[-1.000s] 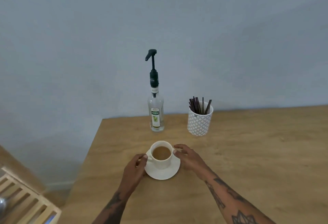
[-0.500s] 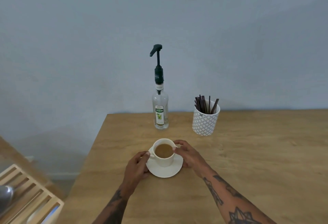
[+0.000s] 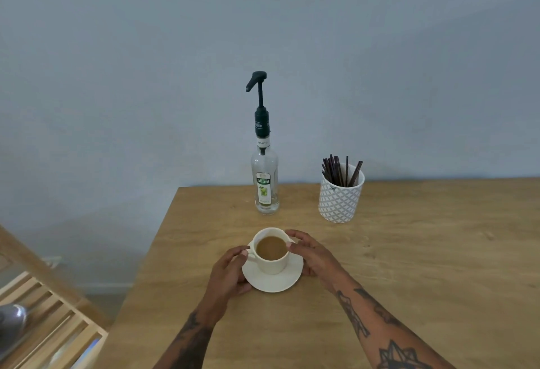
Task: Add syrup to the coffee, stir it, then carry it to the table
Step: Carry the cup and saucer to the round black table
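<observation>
A white cup of coffee (image 3: pixel 271 263) stands on a white saucer (image 3: pixel 274 282) on the wooden counter (image 3: pixel 409 266). My left hand (image 3: pixel 229 273) holds the saucer's left edge, fingertips by the cup handle. My right hand (image 3: pixel 311 254) grips the right side, fingers touching the cup rim and the saucer's edge. Behind the cup stands a clear syrup bottle (image 3: pixel 264 181) with a dark pump top (image 3: pixel 257 82), nozzle pointing left. A patterned white holder (image 3: pixel 340 199) with several dark stir sticks (image 3: pixel 340 171) stands to its right.
The counter's left edge runs close to the cup, with a drop to the floor. A slatted wooden rack (image 3: pixel 49 327) sits low at the far left. A plain grey wall (image 3: pixel 263 18) backs the counter.
The cup and saucer have shifted slightly toward the syrup bottle, both hands staying on them. The view has tilted and drawn a little closer.
</observation>
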